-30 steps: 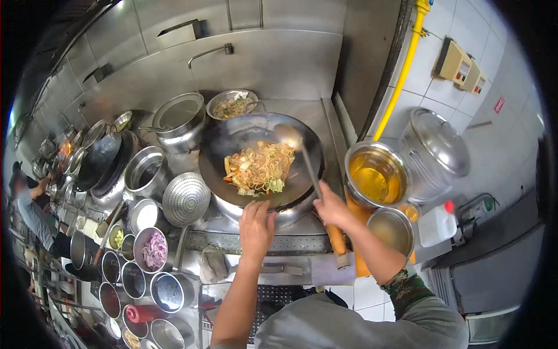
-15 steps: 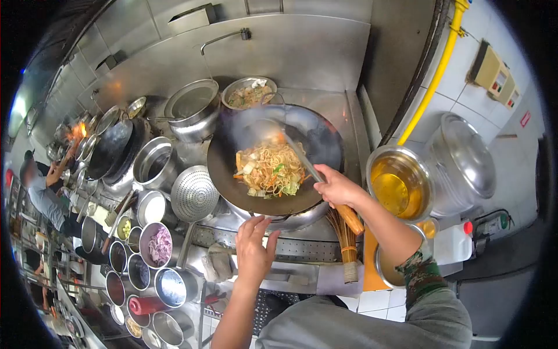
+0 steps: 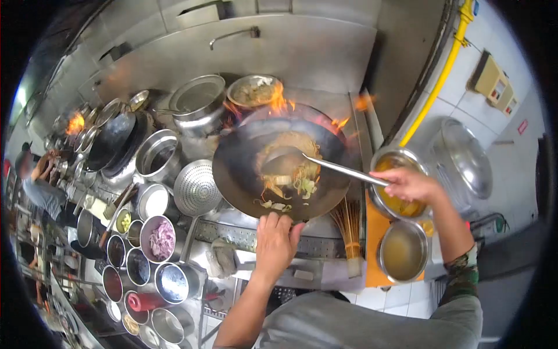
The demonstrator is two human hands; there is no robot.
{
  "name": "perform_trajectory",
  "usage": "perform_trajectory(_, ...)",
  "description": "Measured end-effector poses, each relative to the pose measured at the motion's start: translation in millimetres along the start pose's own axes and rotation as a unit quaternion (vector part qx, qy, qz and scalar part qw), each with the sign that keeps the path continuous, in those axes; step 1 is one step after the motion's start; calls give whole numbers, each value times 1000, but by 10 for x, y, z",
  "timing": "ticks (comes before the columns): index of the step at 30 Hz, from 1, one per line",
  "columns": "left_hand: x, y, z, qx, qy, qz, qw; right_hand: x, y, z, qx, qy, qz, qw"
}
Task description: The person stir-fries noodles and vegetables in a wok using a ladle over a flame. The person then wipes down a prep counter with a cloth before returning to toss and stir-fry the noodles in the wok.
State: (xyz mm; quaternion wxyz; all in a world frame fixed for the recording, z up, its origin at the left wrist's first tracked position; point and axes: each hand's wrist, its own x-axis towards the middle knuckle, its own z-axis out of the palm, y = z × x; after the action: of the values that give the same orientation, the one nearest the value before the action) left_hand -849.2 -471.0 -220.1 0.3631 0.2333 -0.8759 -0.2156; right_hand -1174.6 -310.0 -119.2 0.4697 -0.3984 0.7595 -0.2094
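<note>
My right hand [image 3: 407, 185] is wrapped around the handle of a long metal ladle [image 3: 343, 168]. The ladle's head rests among fried noodles with cabbage [image 3: 290, 143] in a large dark wok [image 3: 235, 174]. At the wok's near rim is my left hand [image 3: 275, 241], its fingers closed over the edge where the small ear handle sits, partly hiding it. The wok tilts on the burner, and flames [image 3: 280, 100] rise behind its far rim.
Left of the wok lies a perforated strainer [image 3: 197, 187], beside pots and several ingredient tins, one with sliced onion [image 3: 161, 239]. A bamboo brush [image 3: 350, 232] stands at the near right. Further right are an oil pot [image 3: 381, 166] and a pot of cloudy liquid [image 3: 402, 253].
My left hand has moved up and right from open air onto the wok's rim. The ladle has swung rightward with my right hand. Flames have flared up behind the wok, now tilted.
</note>
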Motion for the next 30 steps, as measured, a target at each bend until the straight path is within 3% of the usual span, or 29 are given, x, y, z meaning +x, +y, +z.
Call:
perform_trajectory(2,29,31,17,-3,1,-8,1000,-25,-13,74,20,-34,27,999)
perform_trajectory(5,-146,-275,304,-3,-15,-4,1000,257,122,407,-76,34,21,996)
perform_trajectory(6,-281,-344,335,8,-15,-1,1000,458,391,572,-164,151,-142,965)
perform_trajectory(7,-417,-372,326,18,-15,2,1000,513,534,698,-247,260,-297,885)
perform_trajectory(8,-614,-356,262,15,-14,8,1000,371,471,773,-249,266,-295,883)
perform_trajectory(10,-997,-307,41,0,-65,14,998,31,233,950,-362,314,-175,860)
perform_trajectory(12,-782,-185,-160,-8,-44,25,999,-145,296,867,-340,285,-173,879)
perform_trajectory(14,-421,-32,-398,-37,-15,9,999,-278,233,764,-135,151,-103,974)
perform_trajectory(15,-277,-58,-380,-41,-4,16,999,-343,107,695,-141,115,-66,981)
perform_trajectory(20,-358,-543,134,-30,2,22,999,-96,178,889,-248,168,-121,946)
perform_trajectory(22,-637,-629,187,-22,-15,21,999,-68,120,1135,-280,266,-51,921)
perform_trajectory(24,-955,-573,-12,-66,-32,24,997,-249,89,1206,-353,305,-19,884)
perform_trajectory(26,-815,-487,-116,-76,5,60,995,-435,341,1141,-261,286,-178,905)
perform_trajectory(27,-627,-422,-135,-55,-7,39,998,-510,426,1101,-179,239,-158,941)
perform_trajectory(30,-322,-475,-15,-37,-14,19,999,-744,255,994,-96,146,-168,970)
